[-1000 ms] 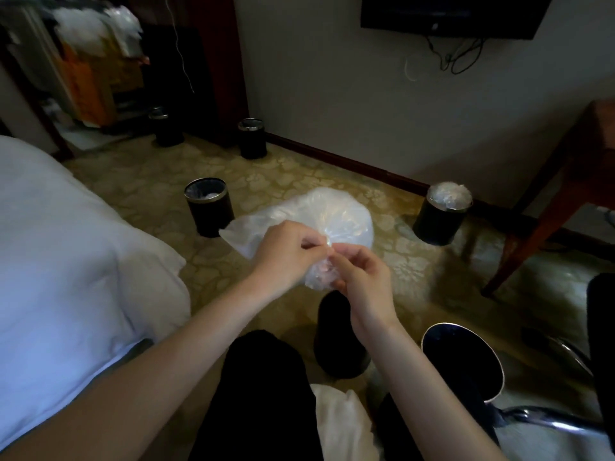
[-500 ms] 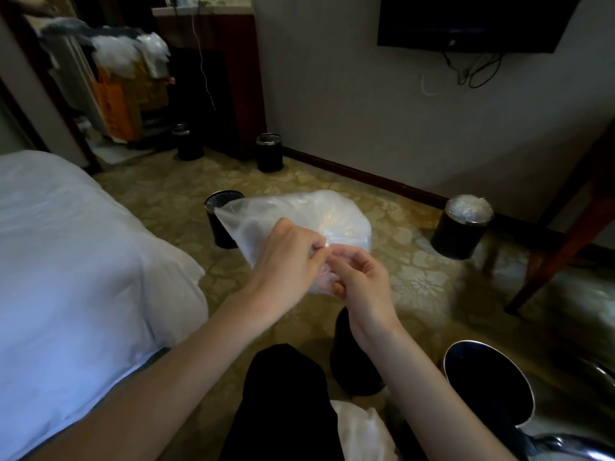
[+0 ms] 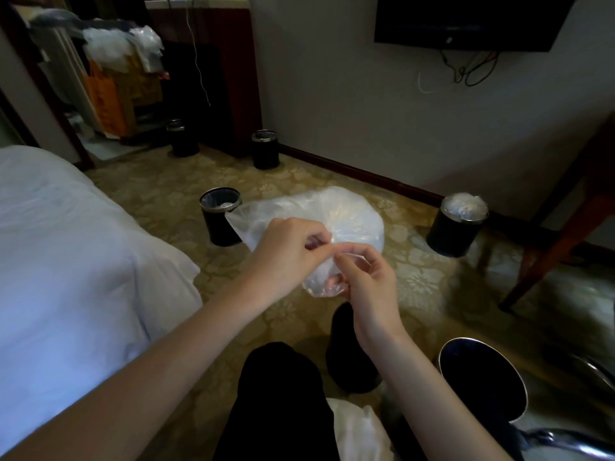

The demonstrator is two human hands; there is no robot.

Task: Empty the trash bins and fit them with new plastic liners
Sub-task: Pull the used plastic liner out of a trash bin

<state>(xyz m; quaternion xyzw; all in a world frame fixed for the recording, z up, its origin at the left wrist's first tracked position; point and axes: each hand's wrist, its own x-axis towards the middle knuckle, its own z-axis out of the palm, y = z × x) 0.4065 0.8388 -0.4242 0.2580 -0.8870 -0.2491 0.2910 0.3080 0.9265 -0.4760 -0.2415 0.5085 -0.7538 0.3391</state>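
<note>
Fingers point(image 3: 320, 240) of left hand point(image 3: 286, 257) and right hand point(image 3: 372, 287) pinch the near edge of the clear puffed plastic liner point(image 3: 332, 212), its bulk stretching far-left.

Hotel guest room, by the look of it. White-sheeted bed point(image 3: 76, 261) at left, patterned carpet point(image 3: 166, 191), wall-mounted television point(image 3: 466, 21) with dangling cables. Housekeeping cart point(image 3: 113, 81) in the doorway; several small black bins point(image 3: 265, 149) on the floor.

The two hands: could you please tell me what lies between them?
In the head view, the clear plastic liner, pinched by left hand and right hand.
</note>
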